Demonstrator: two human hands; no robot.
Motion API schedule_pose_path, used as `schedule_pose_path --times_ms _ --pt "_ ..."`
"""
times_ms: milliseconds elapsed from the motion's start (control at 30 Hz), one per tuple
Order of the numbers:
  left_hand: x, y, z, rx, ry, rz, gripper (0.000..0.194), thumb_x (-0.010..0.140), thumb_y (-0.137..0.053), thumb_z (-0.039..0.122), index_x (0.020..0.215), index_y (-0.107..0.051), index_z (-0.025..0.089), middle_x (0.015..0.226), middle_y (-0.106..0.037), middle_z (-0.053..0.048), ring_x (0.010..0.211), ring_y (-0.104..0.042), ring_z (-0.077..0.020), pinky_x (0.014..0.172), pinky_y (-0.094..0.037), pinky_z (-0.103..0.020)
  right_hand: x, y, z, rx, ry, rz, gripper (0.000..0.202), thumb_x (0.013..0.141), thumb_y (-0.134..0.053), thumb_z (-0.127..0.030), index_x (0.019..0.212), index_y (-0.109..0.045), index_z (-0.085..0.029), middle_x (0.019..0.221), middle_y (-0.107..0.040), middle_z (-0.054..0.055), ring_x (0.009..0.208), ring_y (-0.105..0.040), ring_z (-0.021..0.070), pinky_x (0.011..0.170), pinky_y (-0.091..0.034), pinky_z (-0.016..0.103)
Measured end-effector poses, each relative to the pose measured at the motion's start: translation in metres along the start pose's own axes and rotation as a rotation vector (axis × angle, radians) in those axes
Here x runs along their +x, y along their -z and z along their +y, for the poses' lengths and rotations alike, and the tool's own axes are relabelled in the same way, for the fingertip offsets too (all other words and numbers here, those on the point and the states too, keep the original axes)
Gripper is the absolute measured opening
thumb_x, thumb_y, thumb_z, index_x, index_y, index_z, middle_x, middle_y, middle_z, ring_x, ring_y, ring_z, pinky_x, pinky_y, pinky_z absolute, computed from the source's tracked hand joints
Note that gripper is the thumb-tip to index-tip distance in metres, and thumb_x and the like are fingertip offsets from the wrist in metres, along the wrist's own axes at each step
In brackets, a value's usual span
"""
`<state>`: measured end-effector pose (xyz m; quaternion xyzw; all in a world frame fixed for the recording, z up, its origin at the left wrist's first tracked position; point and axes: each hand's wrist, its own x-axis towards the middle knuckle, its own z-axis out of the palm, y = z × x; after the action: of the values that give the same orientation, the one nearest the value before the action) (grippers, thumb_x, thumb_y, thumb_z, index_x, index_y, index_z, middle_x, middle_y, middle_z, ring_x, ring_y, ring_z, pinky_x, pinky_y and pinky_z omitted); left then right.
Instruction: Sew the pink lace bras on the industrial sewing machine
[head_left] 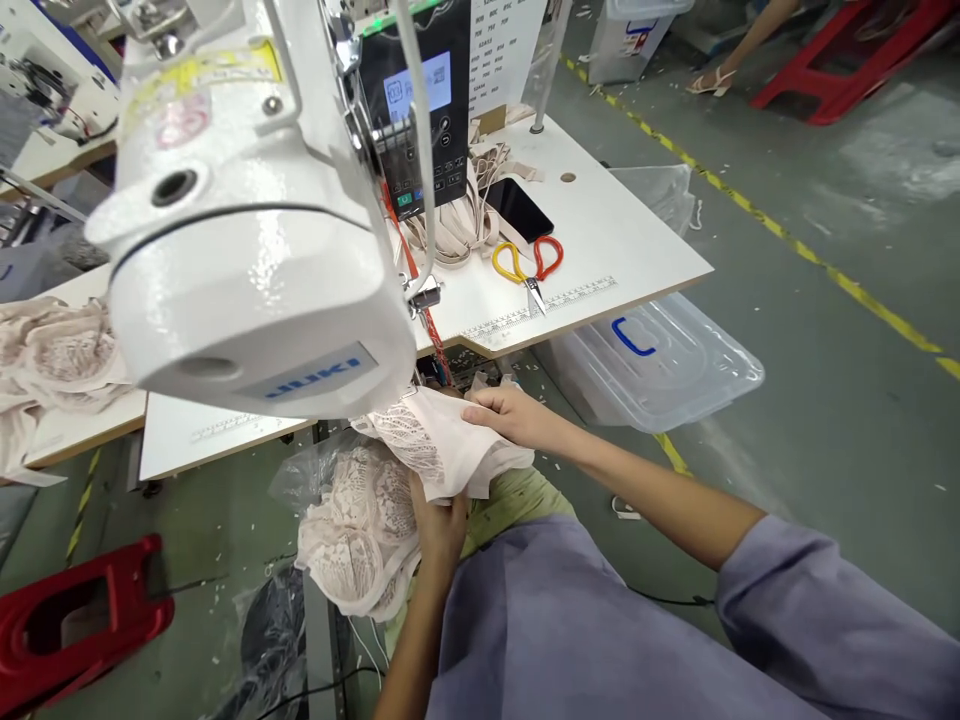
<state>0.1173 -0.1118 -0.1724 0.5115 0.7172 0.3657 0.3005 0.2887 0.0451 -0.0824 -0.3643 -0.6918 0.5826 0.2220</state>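
Beneath the head of a white sewing machine (255,300) is a pale pink lace bra (457,440), its left part hidden under the machine. My right hand (514,415) pinches the bra's right side, thumb on top of the fabric. From below, my left hand (441,520) grips the lower edge, its fingers mostly covered by the cloth. Just left of that hand hang more lace bras (360,530), beside a clear plastic bag. The needle area is mostly hidden by the machine head.
On the white table (652,250) lie scissors with yellow and red handles (529,265), a phone (519,208) and beige straps (457,230). A control panel (416,110) stands behind. Clear lidded bin (660,370) at right, red stool (82,615) lower left. Another person's foot (712,82) shows far back.
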Motion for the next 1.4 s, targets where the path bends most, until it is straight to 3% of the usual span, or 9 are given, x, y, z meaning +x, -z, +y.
schedule_pose_path --times_ms 233,333,500,567,633,767,933,1100,1400 --pt "0.004 0.030 -0.006 -0.039 0.022 0.067 0.049 0.101 -0.039 0.035 0.147 -0.042 0.016 0.149 -0.048 -0.018 0.141 -0.044 -0.0284 0.118 -0.034 -0.045 -0.007 0.006 -0.004 0.002 0.000 0.045 0.056 0.092 -0.049 -0.067 0.065 -0.037 -0.019 0.064 -0.033 -0.005 0.059 -0.034 0.0102 0.058 -0.025 0.026" --pt "0.000 0.067 -0.007 0.100 -0.002 0.152 0.049 0.101 -0.040 0.029 0.149 -0.043 0.021 0.153 -0.047 -0.013 0.143 -0.042 -0.0281 0.118 -0.035 -0.046 -0.014 0.011 -0.005 -0.048 -0.009 0.069 0.055 0.092 -0.049 -0.064 0.063 -0.033 -0.020 0.063 -0.030 -0.004 0.059 -0.034 0.0106 0.058 -0.025 0.026" --pt "-0.033 0.143 -0.032 0.568 -0.383 0.433 0.044 0.093 -0.053 0.019 0.136 -0.060 0.023 0.150 -0.050 -0.015 0.142 -0.043 -0.0344 0.117 -0.035 -0.055 -0.021 0.009 0.015 -0.180 -0.080 -0.096 0.049 0.091 -0.051 -0.060 0.064 -0.045 -0.019 0.061 -0.040 -0.003 0.058 -0.041 0.0122 0.057 -0.029 0.027" --pt "-0.055 0.154 -0.051 0.743 -0.353 0.331 0.043 0.092 -0.050 0.016 0.134 -0.061 0.018 0.149 -0.050 -0.020 0.144 -0.039 -0.0397 0.113 -0.036 -0.062 -0.019 0.008 0.017 -0.228 -0.062 -0.091 0.038 0.091 -0.056 -0.053 0.081 -0.061 -0.017 0.072 -0.057 0.001 0.066 -0.052 0.0154 0.061 -0.036 0.028" --pt "-0.077 0.149 -0.073 0.867 -0.200 0.206 0.041 0.091 -0.050 0.019 0.130 -0.062 0.015 0.148 -0.049 -0.024 0.142 -0.040 -0.0451 0.106 -0.038 -0.070 -0.014 0.012 0.003 -0.212 0.022 0.081 0.034 0.091 -0.059 -0.048 0.105 -0.065 -0.017 0.094 -0.066 0.007 0.082 -0.061 0.0194 0.071 -0.045 0.030" --pt "-0.097 0.122 -0.107 0.705 -0.172 0.178 0.038 0.092 -0.050 0.031 0.121 -0.067 0.012 0.142 -0.053 -0.025 0.138 -0.047 -0.0395 0.106 -0.048 -0.057 -0.005 0.036 -0.070 -0.202 0.468 0.495 0.030 0.094 -0.063 -0.041 0.115 -0.062 -0.020 0.104 -0.064 0.007 0.091 -0.061 0.0192 0.081 -0.049 0.033" --pt "-0.081 0.111 -0.087 0.545 -0.021 0.192 0.045 0.098 -0.039 0.038 0.123 -0.068 0.014 0.146 -0.051 -0.022 0.141 -0.045 -0.0376 0.103 -0.052 -0.050 0.008 0.055 -0.174 -0.430 1.120 0.798 0.028 0.096 -0.064 -0.034 0.121 -0.059 -0.023 0.108 -0.062 0.005 0.103 -0.059 0.0193 0.093 -0.049 0.037" --pt "-0.070 0.115 -0.058 0.501 0.027 0.182 0.050 0.099 -0.035 0.044 0.124 -0.066 0.014 0.147 -0.049 -0.023 0.141 -0.043 -0.0373 0.108 -0.048 -0.051 0.020 0.061 -0.221 -0.778 1.153 0.822 0.026 0.101 -0.049 -0.021 0.126 -0.058 -0.023 0.116 -0.056 0.005 0.108 -0.053 0.0182 0.096 -0.045 0.038" --pt "-0.075 0.113 -0.039 0.494 0.082 0.181 0.051 0.100 -0.031 0.047 0.126 -0.065 0.020 0.149 -0.048 -0.018 0.144 -0.040 -0.0343 0.105 -0.050 -0.045 0.018 0.067 -0.232 -0.873 1.162 0.898 0.018 0.102 -0.047 -0.023 0.103 -0.065 -0.020 0.110 -0.054 0.005 0.097 -0.049 0.0186 0.088 -0.043 0.040"
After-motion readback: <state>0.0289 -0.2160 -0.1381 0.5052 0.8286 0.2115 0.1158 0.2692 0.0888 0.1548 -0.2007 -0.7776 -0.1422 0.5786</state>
